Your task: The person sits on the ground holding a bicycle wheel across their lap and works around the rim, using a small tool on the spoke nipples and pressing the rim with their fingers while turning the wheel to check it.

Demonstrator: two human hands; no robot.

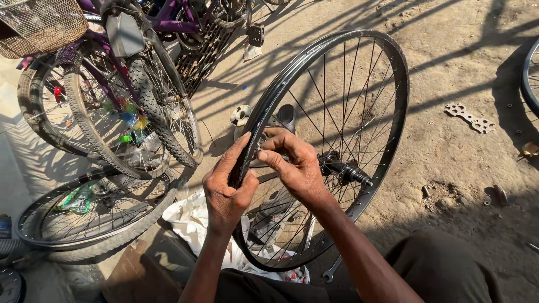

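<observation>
A bare black bicycle wheel rim (393, 73) with thin spokes and a black hub (342, 168) stands upright in front of me. My left hand (227, 188) grips the rim's near left edge, thumb along the outside. My right hand (292, 165) pinches something small at the inside of the rim, right beside the left thumb; what it pinches is too small to tell. Both forearms reach up from the bottom of the view.
A purple bicycle (123, 84) with a wire basket (39, 25) stands at the left, and a tyred wheel (90, 210) lies below it. White cloth (188, 219) lies under the rim. A flat multi-hole wrench (469, 116) rests on the dirt at right; a spanner (332, 269) lies near my leg.
</observation>
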